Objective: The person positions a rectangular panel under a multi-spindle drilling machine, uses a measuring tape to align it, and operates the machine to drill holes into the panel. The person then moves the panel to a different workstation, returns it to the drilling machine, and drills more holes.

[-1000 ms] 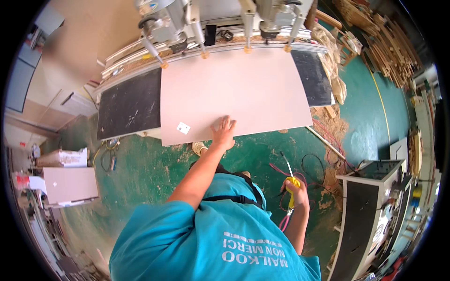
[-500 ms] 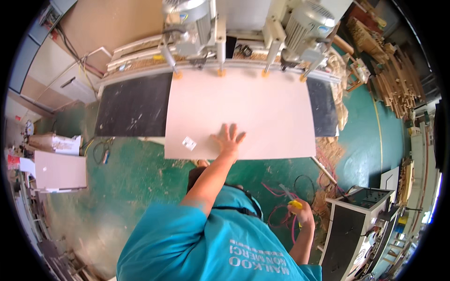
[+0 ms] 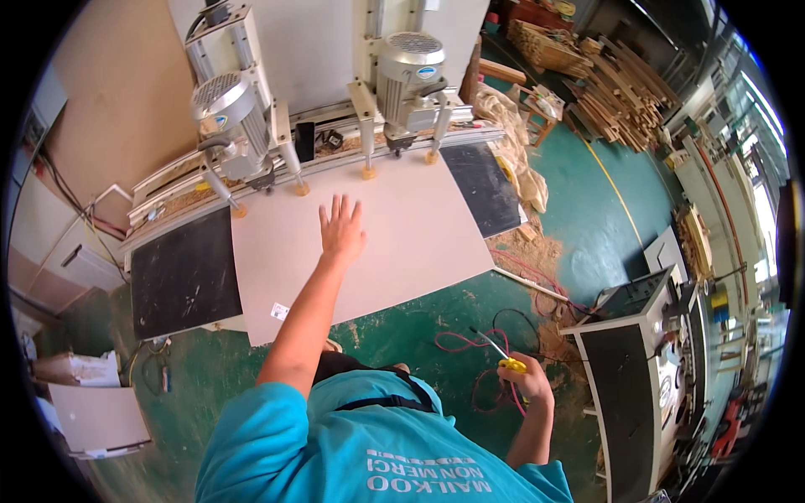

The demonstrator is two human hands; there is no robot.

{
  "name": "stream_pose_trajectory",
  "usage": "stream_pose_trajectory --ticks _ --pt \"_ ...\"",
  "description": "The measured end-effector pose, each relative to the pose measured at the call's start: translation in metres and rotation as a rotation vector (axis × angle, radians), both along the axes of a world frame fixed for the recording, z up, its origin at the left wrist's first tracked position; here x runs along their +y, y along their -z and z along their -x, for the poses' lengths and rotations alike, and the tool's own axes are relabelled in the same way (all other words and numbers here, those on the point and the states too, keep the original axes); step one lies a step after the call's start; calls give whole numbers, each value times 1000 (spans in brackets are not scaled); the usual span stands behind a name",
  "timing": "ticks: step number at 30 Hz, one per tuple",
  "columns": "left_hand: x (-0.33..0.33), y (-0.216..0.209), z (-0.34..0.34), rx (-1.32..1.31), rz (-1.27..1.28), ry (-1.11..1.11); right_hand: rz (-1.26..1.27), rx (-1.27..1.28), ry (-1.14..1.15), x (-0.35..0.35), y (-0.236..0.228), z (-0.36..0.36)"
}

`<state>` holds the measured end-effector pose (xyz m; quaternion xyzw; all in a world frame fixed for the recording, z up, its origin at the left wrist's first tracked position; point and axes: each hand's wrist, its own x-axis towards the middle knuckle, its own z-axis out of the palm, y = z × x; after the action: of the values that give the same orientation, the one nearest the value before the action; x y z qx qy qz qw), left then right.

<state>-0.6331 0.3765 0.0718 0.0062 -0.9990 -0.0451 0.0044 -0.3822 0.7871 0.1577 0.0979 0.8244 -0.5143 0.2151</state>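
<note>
My left hand [image 3: 343, 230] is open over the pale pinkish board [image 3: 394, 226], fingers spread toward the machine; whether the palm touches the board I cannot tell. A small white label [image 3: 279, 311] sits near the board's front left corner, beside my forearm. Several clamp rods with yellowish feet stand along its far edge, among them one clamp foot [image 3: 368, 173]. Low at my right side, my right hand [image 3: 532, 381] is closed round a yellow air blow gun [image 3: 513, 365] with a thin metal nozzle, pointing forward and left. A pink hose [image 3: 478, 394] loops beside it.
Two silver motors, a left one [image 3: 226, 109] and a right one [image 3: 411, 75], stand behind the board. Black table panels [image 3: 186, 277] flank it. To the right are a control cabinet [image 3: 616, 377], sawdust [image 3: 537, 251] and stacked timber [image 3: 625, 92]. Another board [image 3: 96, 415] is at left.
My left hand has moved farther across the board, from near its front edge toward the clamps. The view has turned right. My right hand keeps hold of the air blow gun.
</note>
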Motion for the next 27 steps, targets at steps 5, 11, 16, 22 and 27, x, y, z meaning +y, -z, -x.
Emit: stream_pose_trajectory --ticks 5,11,16,22,27 --pt "42 -63 39 295 -5 77 106 65 360 20 -36 -46" --pt "94 -41 25 245 -67 221 192 -25 319 24 -9 -96" --pt "94 20 -31 -3 -113 328 186 -90 344 -1 4 -110" --pt "-13 102 -90 -50 -206 105 26 -3 421 34 -8 -115" --pt "-167 172 -182 243 -206 -658 -244 -31 74 45 3 -83"
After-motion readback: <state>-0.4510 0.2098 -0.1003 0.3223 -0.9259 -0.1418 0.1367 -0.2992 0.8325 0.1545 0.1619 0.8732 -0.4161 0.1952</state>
